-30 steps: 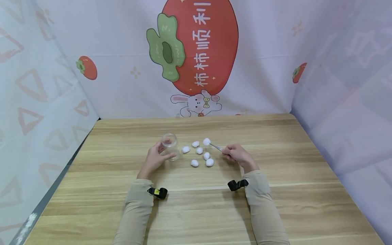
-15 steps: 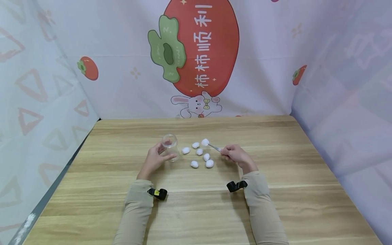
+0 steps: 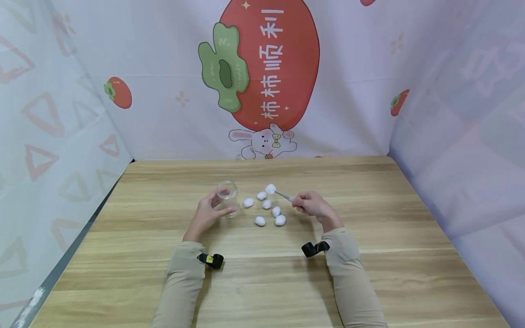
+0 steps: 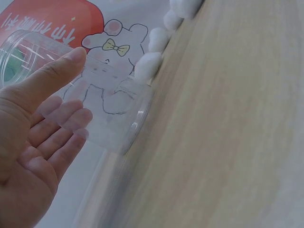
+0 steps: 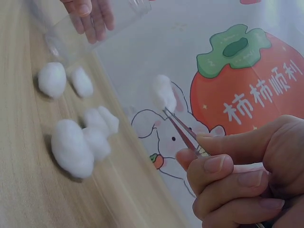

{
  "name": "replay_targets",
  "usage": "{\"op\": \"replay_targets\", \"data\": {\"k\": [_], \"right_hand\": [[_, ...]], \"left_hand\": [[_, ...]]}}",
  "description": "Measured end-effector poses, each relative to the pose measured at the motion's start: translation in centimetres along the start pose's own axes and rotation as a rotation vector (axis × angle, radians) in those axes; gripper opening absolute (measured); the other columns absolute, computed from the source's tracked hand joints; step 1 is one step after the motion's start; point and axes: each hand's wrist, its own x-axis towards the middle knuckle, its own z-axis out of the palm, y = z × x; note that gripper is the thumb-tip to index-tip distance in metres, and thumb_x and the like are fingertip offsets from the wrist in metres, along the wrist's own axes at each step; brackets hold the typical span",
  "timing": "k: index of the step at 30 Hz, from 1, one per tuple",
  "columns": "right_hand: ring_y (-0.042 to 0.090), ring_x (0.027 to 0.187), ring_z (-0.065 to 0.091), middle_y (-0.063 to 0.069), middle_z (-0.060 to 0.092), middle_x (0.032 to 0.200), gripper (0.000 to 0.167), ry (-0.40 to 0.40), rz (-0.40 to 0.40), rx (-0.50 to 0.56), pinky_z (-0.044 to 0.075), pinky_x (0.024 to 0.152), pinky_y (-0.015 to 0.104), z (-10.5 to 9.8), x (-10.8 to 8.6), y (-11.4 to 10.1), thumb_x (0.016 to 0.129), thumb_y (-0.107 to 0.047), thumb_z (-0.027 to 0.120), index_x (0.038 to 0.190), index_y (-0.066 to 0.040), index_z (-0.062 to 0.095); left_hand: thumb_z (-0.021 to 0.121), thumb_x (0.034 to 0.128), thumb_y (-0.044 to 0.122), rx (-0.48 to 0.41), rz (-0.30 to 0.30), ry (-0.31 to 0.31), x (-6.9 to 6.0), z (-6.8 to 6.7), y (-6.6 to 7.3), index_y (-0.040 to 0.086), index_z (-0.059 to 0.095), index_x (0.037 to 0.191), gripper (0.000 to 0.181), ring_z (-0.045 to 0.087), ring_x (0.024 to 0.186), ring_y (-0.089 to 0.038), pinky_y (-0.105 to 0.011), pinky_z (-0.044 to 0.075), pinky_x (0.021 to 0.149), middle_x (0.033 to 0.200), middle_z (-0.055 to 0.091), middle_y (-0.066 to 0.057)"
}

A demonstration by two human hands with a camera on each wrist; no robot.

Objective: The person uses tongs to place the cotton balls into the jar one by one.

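My left hand [image 3: 208, 213] grips a clear, open-topped jar [image 3: 228, 200] that stands upright on the table; the left wrist view shows the thumb [image 4: 52, 78] on one side and the fingers behind. Nothing shows inside the jar. In my right hand [image 3: 313, 207] I pinch metal tweezers [image 5: 183, 130] between thumb and fingers. Their tips hold a cotton ball [image 5: 164, 92] up in the air, to the right of the jar and apart from it. Several more cotton balls [image 3: 280, 220] lie on the table between the two hands.
The wood-grain table [image 3: 262, 287] reaches back to a printed cloth wall [image 3: 156, 114], with more cloth walls on both sides. A black wrist camera [image 3: 211, 260] is strapped to the left sleeve and another camera [image 3: 315, 249] to the right.
The right hand has moved slightly left, carrying the tweezers and their cotton ball closer to the jar. The left hand and jar stay in place.
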Motion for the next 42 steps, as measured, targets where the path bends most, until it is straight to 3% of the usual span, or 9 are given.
{"op": "replay_targets", "data": {"k": [16, 22, 25, 29, 42], "right_hand": [[0.005, 0.051, 0.033, -0.005, 0.046, 0.061, 0.026, -0.035, -0.022, -0.046, 0.024, 0.045, 0.015, 0.9, 0.2, -2.0, 0.099, -0.013, 0.049, 0.093, 0.011, 0.057], [0.006, 0.056, 0.036, -0.004, 0.047, 0.064, 0.022, -0.030, -0.011, -0.039, 0.026, 0.047, 0.014, 1.2, 0.2, -2.6, 0.099, -0.012, 0.050, 0.090, 0.005, 0.060], [0.006, 0.055, 0.035, -0.003, 0.047, 0.063, 0.022, -0.028, -0.011, -0.045, 0.026, 0.046, 0.014, 1.3, 0.1, -2.7, 0.098, -0.012, 0.051, 0.089, 0.006, 0.059], [0.006, 0.055, 0.035, -0.003, 0.047, 0.064, 0.022, -0.033, -0.009, -0.047, 0.026, 0.047, 0.014, 1.5, 0.1, -3.0, 0.098, -0.012, 0.051, 0.091, 0.007, 0.059], [0.005, 0.049, 0.031, -0.004, 0.046, 0.060, 0.023, -0.067, -0.054, -0.060, 0.023, 0.044, 0.015, 1.9, 0.1, -4.0, 0.099, -0.012, 0.050, 0.089, 0.007, 0.058]], "left_hand": [[0.080, 0.0782, 0.014, -0.008, -0.005, 0.001, 0.3, -0.1, -0.2, 0.001, 0.046, 0.139, 0.071, 0.044, 0.139, -0.035, -0.043, 0.037, 0.120, 0.146, 0.048, -0.022], [0.075, 0.0812, 0.005, 0.000, -0.019, -0.017, -1.0, -0.3, 2.6, -0.005, 0.044, 0.139, 0.066, 0.043, 0.139, -0.038, -0.044, 0.036, 0.121, 0.145, 0.047, -0.026], [0.076, 0.0810, 0.007, 0.001, -0.012, -0.014, -0.7, -0.2, 2.0, -0.004, 0.044, 0.139, 0.067, 0.043, 0.139, -0.038, -0.044, 0.036, 0.121, 0.145, 0.047, -0.025], [0.079, 0.0784, 0.012, -0.002, 0.006, -0.002, 0.1, -0.2, -0.1, 0.000, 0.046, 0.138, 0.069, 0.045, 0.138, -0.036, -0.043, 0.038, 0.120, 0.145, 0.049, -0.022], [0.081, 0.0764, 0.014, -0.002, 0.015, 0.011, 0.1, 0.0, -0.1, 0.000, 0.049, 0.136, 0.069, 0.048, 0.136, -0.035, -0.042, 0.040, 0.118, 0.143, 0.051, -0.022]]}}
